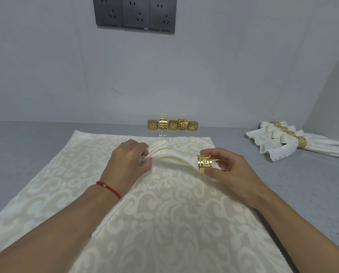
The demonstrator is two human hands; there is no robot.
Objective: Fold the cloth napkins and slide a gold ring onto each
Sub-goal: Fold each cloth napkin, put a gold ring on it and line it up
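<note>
A gathered cloth napkin [170,156] lies across a patterned cloth [164,203], its tip threaded through a gold ring [204,164] pinched in the right hand [231,172]; the left hand [128,160] bunches the other end. Keeping the folds tight should ease the ring inward. Spare rings [172,124] wait behind, finished napkins [294,140] at right

From my head, the one wide camera looks forward and down, close over my hands, toward the wall [204,75].
</note>
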